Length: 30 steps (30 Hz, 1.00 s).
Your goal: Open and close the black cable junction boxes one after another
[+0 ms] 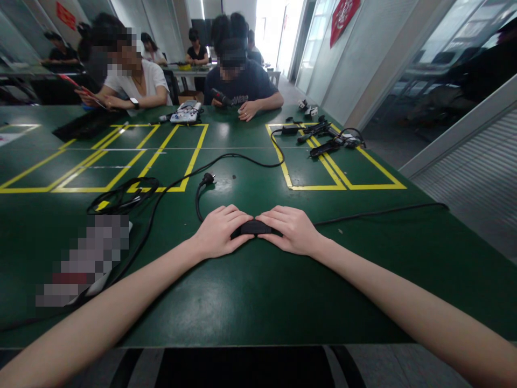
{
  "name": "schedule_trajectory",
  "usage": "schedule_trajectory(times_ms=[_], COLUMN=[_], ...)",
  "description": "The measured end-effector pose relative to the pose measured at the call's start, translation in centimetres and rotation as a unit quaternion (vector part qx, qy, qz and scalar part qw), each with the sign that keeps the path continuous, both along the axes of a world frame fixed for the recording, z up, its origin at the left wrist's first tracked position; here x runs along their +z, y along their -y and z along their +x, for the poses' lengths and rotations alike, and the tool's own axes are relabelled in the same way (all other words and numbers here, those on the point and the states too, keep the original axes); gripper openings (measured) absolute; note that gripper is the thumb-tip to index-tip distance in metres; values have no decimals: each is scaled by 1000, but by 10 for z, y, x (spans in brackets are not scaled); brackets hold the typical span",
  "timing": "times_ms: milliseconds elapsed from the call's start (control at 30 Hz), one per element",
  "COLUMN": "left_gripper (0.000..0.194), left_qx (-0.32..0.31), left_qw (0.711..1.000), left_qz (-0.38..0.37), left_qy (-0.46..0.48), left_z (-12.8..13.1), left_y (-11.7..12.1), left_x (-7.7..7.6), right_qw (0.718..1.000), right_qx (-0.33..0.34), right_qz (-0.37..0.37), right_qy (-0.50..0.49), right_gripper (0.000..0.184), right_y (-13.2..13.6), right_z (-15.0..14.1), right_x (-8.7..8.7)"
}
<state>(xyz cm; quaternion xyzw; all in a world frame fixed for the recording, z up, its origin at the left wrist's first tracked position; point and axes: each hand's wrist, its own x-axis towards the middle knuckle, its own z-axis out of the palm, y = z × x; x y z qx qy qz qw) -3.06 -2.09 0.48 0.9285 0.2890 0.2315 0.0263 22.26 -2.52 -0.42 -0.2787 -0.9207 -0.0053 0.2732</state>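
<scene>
A black power adapter (255, 227) lies low over the green table, gripped at both ends. My left hand (221, 231) closes round its left end, thumb below and fingers above. On the other end, my right hand (294, 230) grips in the same way. From behind my left hand a black cord curves up to a plug (208, 179) with its pins pointing right. A thin black cable (375, 213) runs from my right hand toward the table's right edge. The fingers hide both ends of the adapter.
Left lie a coiled black cable (123, 196) and a blurred-out power strip (91, 258). Yellow tape (319, 188) marks rectangles on the table (226, 302). Black parts and cables (323, 140) are heaped at far right. Two people sit opposite, one holding a dark tool (222, 98).
</scene>
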Motion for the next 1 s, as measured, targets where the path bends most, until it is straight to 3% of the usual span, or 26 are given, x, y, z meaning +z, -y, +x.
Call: schedule_trajectory(times_ms=[300,467,600,700,800,1000], left_gripper=[42,38,36,35,40,46], left_qx=[-7,8,-10,-15,2,5], left_qw=[998,987,973,971,981,994], left_qz=[62,154,227,234,191,110], left_qy=[0,-50,-43,-37,-32,20], left_z=[-1,-3,-4,-5,-5,-6], left_y=[-3,-5,-6,-7,-8,-12], left_x=[-5,-1,0,-1,-4,-6], right_qw=[1000,986,953,932,940,983], right_qx=[2,-37,-61,-78,-83,-23], right_qz=[5,-137,-281,-336,-297,-125], right_qy=[-30,-83,-97,-115,-147,-131], right_gripper=[34,39,37,36,32,20], right_y=[0,-2,-3,-1,2,0], right_z=[2,7,9,6,4,4], right_x=[-5,0,8,10,8,2])
